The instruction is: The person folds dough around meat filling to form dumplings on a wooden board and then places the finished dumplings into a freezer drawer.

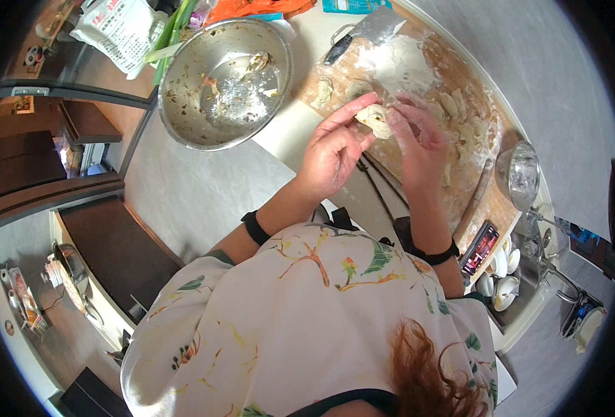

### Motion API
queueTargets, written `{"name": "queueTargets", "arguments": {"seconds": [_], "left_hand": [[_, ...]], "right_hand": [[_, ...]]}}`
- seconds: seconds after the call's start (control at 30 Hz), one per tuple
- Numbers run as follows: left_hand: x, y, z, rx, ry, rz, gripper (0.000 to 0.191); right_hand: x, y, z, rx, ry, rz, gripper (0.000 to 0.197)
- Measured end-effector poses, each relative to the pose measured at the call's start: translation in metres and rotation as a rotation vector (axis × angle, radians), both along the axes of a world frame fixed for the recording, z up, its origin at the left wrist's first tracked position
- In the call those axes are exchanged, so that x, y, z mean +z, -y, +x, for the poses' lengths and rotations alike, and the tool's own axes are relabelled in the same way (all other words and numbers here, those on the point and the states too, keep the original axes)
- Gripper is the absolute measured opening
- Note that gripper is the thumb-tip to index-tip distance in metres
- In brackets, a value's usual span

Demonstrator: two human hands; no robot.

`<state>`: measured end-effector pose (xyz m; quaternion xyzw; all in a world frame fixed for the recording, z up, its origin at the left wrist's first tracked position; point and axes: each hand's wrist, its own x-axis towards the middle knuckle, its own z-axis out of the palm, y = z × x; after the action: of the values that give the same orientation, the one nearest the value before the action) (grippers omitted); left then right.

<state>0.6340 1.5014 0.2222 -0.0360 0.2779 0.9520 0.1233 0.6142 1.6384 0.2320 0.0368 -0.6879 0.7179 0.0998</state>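
Between my two hands, raised over the near edge of a floured wooden board [385, 156], is a dumpling [374, 121] with some filling showing. My left hand [338, 146] grips its left side between thumb and fingers. The fingertips of my right hand [419, 138] pinch its right edge. Several shaped dumplings [458, 135] lie on the board to the right, and one more [323, 93] lies at its left end. White flour [401, 62] is heaped behind my hands. A metal dough scraper with a black handle [377, 27] rests at the board's far side.
A large steel bowl [166, 112] with filling scraps and a spoon [258, 61] stands left. Scallions [174, 39] and a printed white bag [119, 36] are beyond it. On the right are a rolling pin [474, 198], a small metal bowl [518, 174], a phone [479, 247] and a sink with dishes [531, 276].
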Motion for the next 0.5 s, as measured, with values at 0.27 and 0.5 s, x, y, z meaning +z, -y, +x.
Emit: {"name": "queueTargets", "arguments": {"seconds": [0.27, 0.5], "left_hand": [[-0.009, 0.001, -0.001, -0.008, -0.093, 0.09, 0.06], [-0.001, 0.002, 0.0, 0.009, -0.03, 0.142, 0.057]], "right_hand": [[0.015, -0.003, -0.001, -0.071, -0.405, 0.705, 0.018], [0.018, -0.016, 0.003, -0.018, -0.626, 1.043, 0.022]]}}
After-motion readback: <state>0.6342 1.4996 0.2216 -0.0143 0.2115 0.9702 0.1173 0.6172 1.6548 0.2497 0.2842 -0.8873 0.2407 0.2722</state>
